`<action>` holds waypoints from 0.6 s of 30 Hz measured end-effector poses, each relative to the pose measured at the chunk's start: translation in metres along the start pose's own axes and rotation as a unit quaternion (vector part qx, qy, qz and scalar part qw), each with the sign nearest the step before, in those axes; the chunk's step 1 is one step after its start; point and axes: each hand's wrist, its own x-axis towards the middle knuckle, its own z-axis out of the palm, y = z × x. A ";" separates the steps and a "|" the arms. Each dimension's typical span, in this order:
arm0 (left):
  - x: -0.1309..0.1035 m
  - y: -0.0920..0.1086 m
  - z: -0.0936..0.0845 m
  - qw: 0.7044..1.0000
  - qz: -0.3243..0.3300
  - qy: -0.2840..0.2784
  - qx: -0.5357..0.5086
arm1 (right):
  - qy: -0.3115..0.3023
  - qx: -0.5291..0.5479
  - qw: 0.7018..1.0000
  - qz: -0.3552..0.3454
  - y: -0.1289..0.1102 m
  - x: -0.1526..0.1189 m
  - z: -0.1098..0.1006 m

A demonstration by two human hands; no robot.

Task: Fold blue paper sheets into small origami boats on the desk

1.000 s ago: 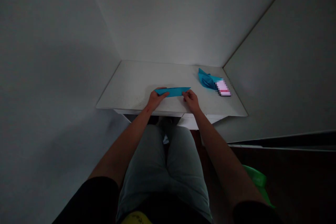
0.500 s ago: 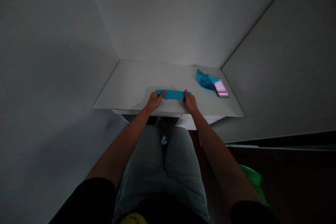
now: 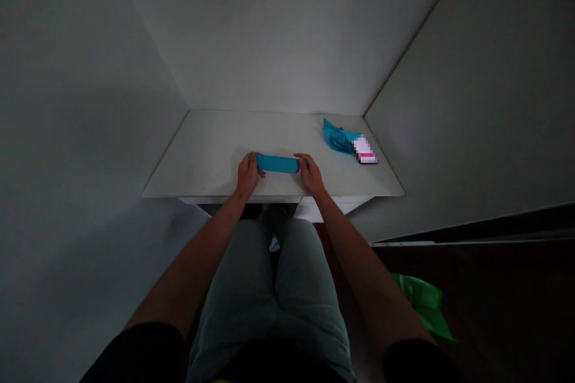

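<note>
A narrow strip of folded blue paper (image 3: 277, 164) stretches between my two hands, just over the front part of the white table. My left hand (image 3: 248, 175) is closed on its left end, with the thumb on the near face. On the right end, my right hand (image 3: 309, 175) grips with thumb and fingers, the index finger reaching along the top edge. Both ends of the strip are partly covered by my fingers.
A folded blue paper shape (image 3: 336, 136) lies at the back right of the white table (image 3: 206, 143). Beside it is a phone (image 3: 365, 151) with a lit, blurred screen. Walls enclose the table's back and sides. A green plastic object (image 3: 422, 299) is at lower right.
The view has shifted, so the table appears further left. My fingers have changed position on the strip's ends, and the right index finger now extends over the top edge.
</note>
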 end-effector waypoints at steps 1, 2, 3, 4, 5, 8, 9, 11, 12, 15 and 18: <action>0.001 0.000 -0.001 1.000 0.001 0.005 0.001 | -0.006 0.006 1.000 -0.004 -0.001 -0.001 0.000; 0.001 0.000 -0.001 1.000 0.000 0.010 0.003 | -0.011 0.008 1.000 -0.004 -0.001 -0.003 0.001; 0.002 0.000 -0.001 1.000 -0.002 0.016 0.005 | -0.011 0.006 1.000 -0.001 -0.001 -0.004 0.001; 0.002 0.000 -0.002 1.000 -0.006 0.021 0.007 | -0.006 0.001 1.000 0.001 -0.001 -0.005 0.002; 0.003 -0.001 -0.002 1.000 -0.010 0.025 0.010 | 0.004 -0.005 1.000 -0.001 -0.001 -0.007 0.003; 0.003 -0.003 -0.002 0.999 -0.021 0.033 0.020 | 0.023 -0.012 0.999 -0.021 0.000 -0.011 0.004; 0.003 -0.003 -0.002 0.999 -0.025 0.035 0.020 | 0.020 -0.013 0.999 -0.027 -0.001 -0.012 0.004; 0.003 -0.005 -0.003 0.999 -0.032 0.033 0.015 | 0.007 -0.025 0.999 -0.041 -0.002 -0.014 0.000; 0.003 -0.005 -0.003 0.999 -0.033 0.030 0.010 | -0.002 -0.037 0.998 -0.050 -0.002 -0.015 -0.003; 0.004 -0.005 -0.003 0.999 -0.029 0.016 -0.003 | -0.043 -0.093 0.991 -0.085 -0.006 -0.020 -0.018; 0.004 -0.003 -0.002 0.999 -0.035 -0.001 -0.025 | -0.109 -0.155 0.974 -0.123 -0.010 -0.025 -0.033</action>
